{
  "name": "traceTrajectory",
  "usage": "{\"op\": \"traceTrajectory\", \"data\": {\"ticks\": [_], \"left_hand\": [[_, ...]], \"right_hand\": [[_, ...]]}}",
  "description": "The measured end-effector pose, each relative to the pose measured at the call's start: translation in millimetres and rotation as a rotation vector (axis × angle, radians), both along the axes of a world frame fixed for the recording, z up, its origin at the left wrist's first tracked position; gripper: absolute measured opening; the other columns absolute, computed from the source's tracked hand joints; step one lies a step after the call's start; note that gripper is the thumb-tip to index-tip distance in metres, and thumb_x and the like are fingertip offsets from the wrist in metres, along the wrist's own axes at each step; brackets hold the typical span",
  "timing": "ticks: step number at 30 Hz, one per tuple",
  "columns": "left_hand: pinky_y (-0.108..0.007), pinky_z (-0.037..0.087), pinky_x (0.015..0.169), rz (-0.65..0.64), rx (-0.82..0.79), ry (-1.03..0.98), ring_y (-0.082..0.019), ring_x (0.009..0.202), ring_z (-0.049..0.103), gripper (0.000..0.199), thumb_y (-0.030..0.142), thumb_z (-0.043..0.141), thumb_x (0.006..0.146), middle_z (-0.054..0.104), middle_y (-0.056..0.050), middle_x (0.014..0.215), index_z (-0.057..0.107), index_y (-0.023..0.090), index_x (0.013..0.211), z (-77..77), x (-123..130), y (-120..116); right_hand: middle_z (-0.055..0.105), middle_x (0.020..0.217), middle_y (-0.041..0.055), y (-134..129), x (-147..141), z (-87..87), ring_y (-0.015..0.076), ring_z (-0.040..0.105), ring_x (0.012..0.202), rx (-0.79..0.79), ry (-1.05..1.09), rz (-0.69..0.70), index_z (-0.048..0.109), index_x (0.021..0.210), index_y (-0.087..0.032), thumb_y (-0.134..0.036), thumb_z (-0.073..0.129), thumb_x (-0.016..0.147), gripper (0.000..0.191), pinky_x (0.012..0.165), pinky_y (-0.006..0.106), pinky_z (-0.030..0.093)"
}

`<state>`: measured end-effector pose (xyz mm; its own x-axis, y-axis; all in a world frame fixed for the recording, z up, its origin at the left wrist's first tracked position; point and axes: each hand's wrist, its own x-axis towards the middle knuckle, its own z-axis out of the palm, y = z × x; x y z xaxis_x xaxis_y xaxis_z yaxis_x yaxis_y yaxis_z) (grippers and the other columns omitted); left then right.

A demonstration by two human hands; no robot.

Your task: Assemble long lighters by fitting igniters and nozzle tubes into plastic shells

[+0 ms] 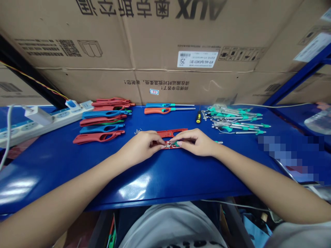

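Observation:
At the middle of the blue table, a red lighter casing half (pixel 178 147) lies with its hollow side up, with thin wires and a green piece inside. My left hand (pixel 141 146) pinches its left part, thumb and fingertips close together at the wires. From the other side my right hand (pixel 200 143) has closed its fingertips on the green-and-metal lighter insert, whose metal tip (pixel 219 142) shows past the hand. Just behind lies a second red casing half (pixel 172 133), near the fingers of both hands. The fingertips partly hide the small parts.
Red and blue casings (pixel 100 128) are piled at left beside a power strip (pixel 62 119). Two assembled lighters (pixel 157 110), small screws (pixel 138 131) and a yellow-black screwdriver (pixel 198 117) lie behind the hands. Several lighter inserts (pixel 232 120) lie at right. A cardboard sheet (pixel 155 44) stands behind.

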<state>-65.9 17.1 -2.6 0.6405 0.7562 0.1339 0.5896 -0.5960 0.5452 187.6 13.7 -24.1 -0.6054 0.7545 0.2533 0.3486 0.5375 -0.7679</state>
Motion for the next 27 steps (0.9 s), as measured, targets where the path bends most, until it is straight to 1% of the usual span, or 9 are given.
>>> {"op": "traceTrajectory", "data": {"ticks": [3,5,8,10,11,17,22,27], "left_hand": [[-0.027,0.047,0.071,0.007,-0.012,-0.002,-0.015,0.071,0.062,0.012,0.025,0.068,0.091,0.073,-0.004,0.089,0.079,0.021,0.095,0.6,0.7,0.5],[-0.028,0.047,0.072,0.012,-0.024,0.006,-0.015,0.071,0.062,0.012,0.025,0.068,0.091,0.073,-0.004,0.089,0.079,0.021,0.095,1.6,1.1,0.2],[-0.028,0.047,0.074,0.014,-0.036,0.028,-0.015,0.071,0.062,0.012,0.022,0.068,0.091,0.073,-0.004,0.089,0.079,0.022,0.095,2.8,1.5,-0.4],[-0.028,0.047,0.074,0.010,-0.043,0.037,-0.015,0.070,0.062,0.012,0.021,0.067,0.091,0.073,-0.004,0.090,0.079,0.021,0.095,2.9,1.6,-0.6],[-0.028,0.047,0.073,0.010,-0.045,0.037,-0.014,0.070,0.061,0.012,0.021,0.067,0.091,0.073,-0.004,0.090,0.078,0.020,0.095,2.7,1.6,-0.5],[-0.028,0.048,0.074,0.009,-0.065,0.037,-0.015,0.071,0.062,0.012,0.023,0.065,0.091,0.072,-0.005,0.090,0.077,0.019,0.093,1.1,0.8,1.0],[-0.029,0.048,0.073,0.009,-0.084,0.028,-0.015,0.070,0.061,0.013,0.024,0.065,0.091,0.073,-0.006,0.093,0.076,0.018,0.093,0.0,-0.6,2.8],[-0.028,0.046,0.070,0.027,-0.119,0.035,-0.015,0.071,0.061,0.015,0.028,0.065,0.091,0.073,-0.006,0.092,0.077,0.018,0.093,0.4,-0.4,4.1]], "right_hand": [[0.076,0.089,0.0040,-2.0,-0.3,1.7,0.0079,0.045,0.052,0.122,-0.040,0.065,0.076,0.113,-0.019,-0.022,0.058,0.093,0.028,0.054,0.024,0.039],[0.077,0.095,0.0053,-2.9,-0.6,2.5,0.0086,0.050,0.054,0.164,-0.051,0.082,0.076,0.116,-0.020,-0.021,0.057,0.093,0.029,0.056,0.024,0.042],[0.078,0.100,0.0067,-3.7,-0.9,3.3,0.0131,0.065,0.067,0.182,-0.055,0.090,0.076,0.115,-0.020,-0.021,0.057,0.093,0.029,0.062,0.026,0.048],[0.078,0.103,0.0071,-4.2,-1.1,3.5,0.0160,0.070,0.078,0.194,-0.053,0.102,0.076,0.113,-0.020,-0.021,0.056,0.094,0.028,0.068,0.028,0.052],[0.078,0.104,0.0073,-4.4,-1.1,3.5,0.0165,0.071,0.080,0.202,-0.052,0.108,0.076,0.113,-0.020,-0.021,0.056,0.094,0.027,0.070,0.028,0.053],[0.078,0.101,0.0064,-4.3,-1.7,1.3,0.0147,0.068,0.072,0.215,-0.057,0.095,0.076,0.111,-0.020,-0.021,0.057,0.094,0.026,0.065,0.028,0.052],[0.078,0.100,0.0065,-4.4,-1.8,1.8,0.0144,0.067,0.070,0.216,-0.081,0.086,0.076,0.111,-0.020,-0.022,0.057,0.094,0.026,0.065,0.027,0.051],[0.077,0.095,0.0053,-5.1,-2.7,2.5,0.0106,0.058,0.059,0.261,-0.111,0.098,0.074,0.113,-0.020,-0.020,0.057,0.092,0.027,0.061,0.025,0.047]]}}
